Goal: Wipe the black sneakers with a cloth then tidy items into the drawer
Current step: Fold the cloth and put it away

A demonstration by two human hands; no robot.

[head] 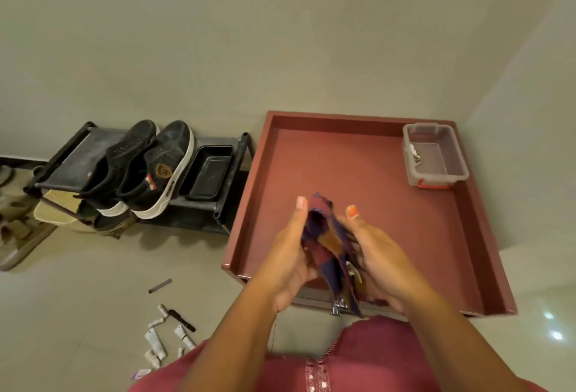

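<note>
Both hands are holding a checked cloth [324, 245] over the open reddish drawer [486, 235], the left hand [286, 254] and the right hand [377, 254] pressing it from either side, each grip clamping on the fabric. The cloth is hanging crumpled, its long axis running from a bunched top end, pointing away from the person, down toward the drawer's near edge. A clear plastic box [434, 154] is sitting in the drawer's far right corner. The black sneakers [146, 167] are resting side by side on a low black rack [230, 185] to the left of the drawer, toes pointing away toward the wall, heels nearest the camera. Beside them a black tray [207, 171] is lying on the rack. Small tubes [156, 345] are lying scattered on the floor [78, 313].
</note>
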